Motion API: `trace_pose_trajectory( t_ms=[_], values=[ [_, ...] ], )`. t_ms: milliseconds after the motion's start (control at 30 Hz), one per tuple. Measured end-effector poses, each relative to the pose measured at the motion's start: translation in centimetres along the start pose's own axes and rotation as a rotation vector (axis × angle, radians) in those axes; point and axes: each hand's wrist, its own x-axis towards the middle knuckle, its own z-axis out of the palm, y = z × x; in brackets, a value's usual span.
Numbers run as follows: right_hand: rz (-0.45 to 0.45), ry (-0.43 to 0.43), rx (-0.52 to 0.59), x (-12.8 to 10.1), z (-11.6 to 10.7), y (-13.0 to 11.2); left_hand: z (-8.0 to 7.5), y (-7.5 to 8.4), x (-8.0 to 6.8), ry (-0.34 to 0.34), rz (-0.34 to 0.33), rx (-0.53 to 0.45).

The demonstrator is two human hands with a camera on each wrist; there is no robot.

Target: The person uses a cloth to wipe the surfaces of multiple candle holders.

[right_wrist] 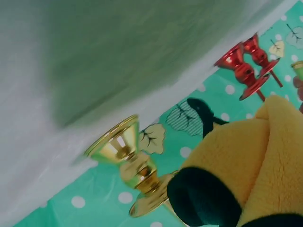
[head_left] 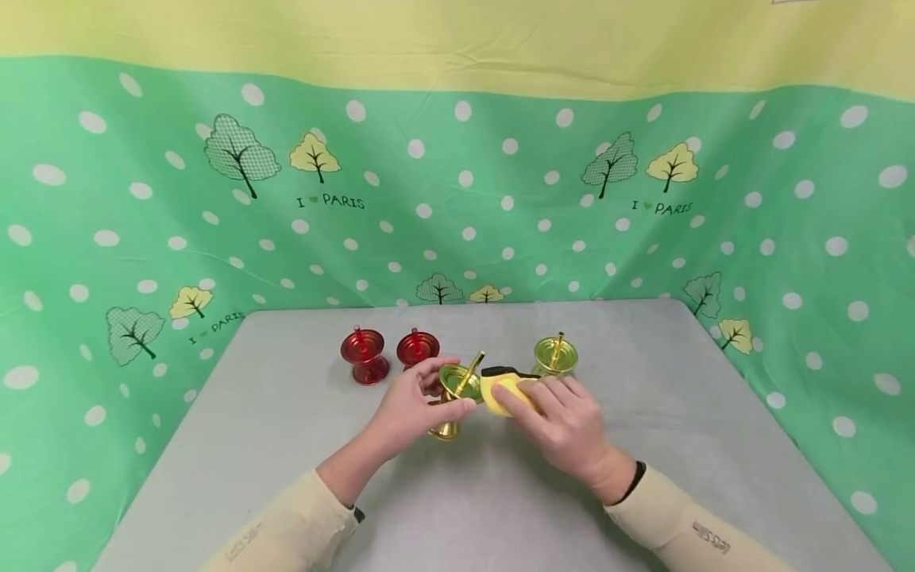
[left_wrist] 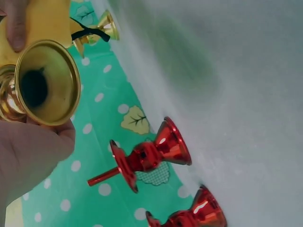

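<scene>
My left hand grips a shiny gold candle holder by its dish, thumb in front and fingers behind. The holder leans, its thin central stem pointing up and right; the left wrist view looks into its hollow base. Bunched in my right hand is a yellow cloth with black edging, also large in the right wrist view. The cloth lies right against the dish's right side; whether it touches cannot be made out. Part of the dish is hidden by my left fingers.
Another gold candle holder stands upright behind my right hand. Two red candle holders stand at the back left, the nearer one partly behind my left hand. A green dotted curtain borders the grey table.
</scene>
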Motion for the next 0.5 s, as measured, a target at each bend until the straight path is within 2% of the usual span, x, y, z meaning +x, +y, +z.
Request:
trace_pose_trajectory(
  t_ms=[133, 333, 500],
  values=[
    [0.041, -0.051, 0.044, -0.5, 0.2, -0.4, -0.2, -0.2, 0.2, -0.029, 0.022, -0.031],
    [0.141, -0.176, 0.181, -1.2, 0.3, -0.9, -0.3, -0.5, 0.3, -0.049, 0.021, -0.075],
    [0.219, -0.208, 0.231, -1.3, 0.4, -1.3, -0.1, -0.3, 0.2, -0.061, 0.041, -0.092]
  ],
)
